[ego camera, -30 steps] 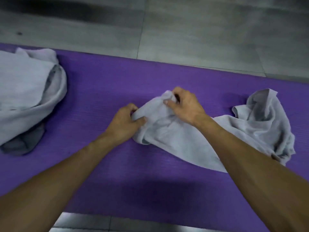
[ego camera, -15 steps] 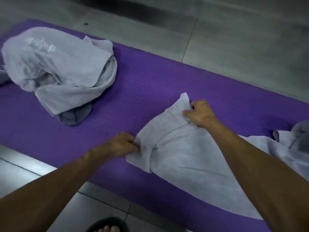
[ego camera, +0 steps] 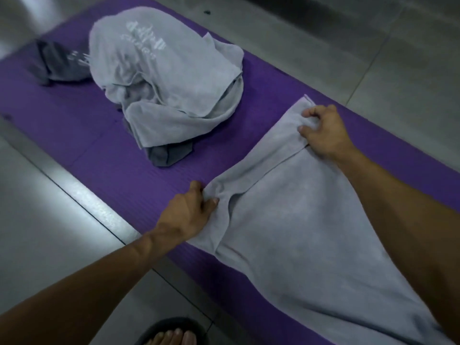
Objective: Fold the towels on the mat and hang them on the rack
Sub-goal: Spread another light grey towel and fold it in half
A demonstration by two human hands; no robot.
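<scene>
Head view: towel (ego camera: 311, 232) lies along the purple mat (ego camera: 154, 178), near end pinched at two corners. Left hand (ego camera: 189, 215) has fingers clamped on the near corner; right hand (ego camera: 323, 130) has fingers clamped on the far corner. Since a second ago I have pulled that bunched end out straight and taut toward the pile (ego camera: 169, 80); I judge the towel is now spread enough to start folding. Pile sits well apart, over a dark cloth (ego camera: 169, 155). White print on the pile, blurred, unreadable. Rack not in view.
</scene>
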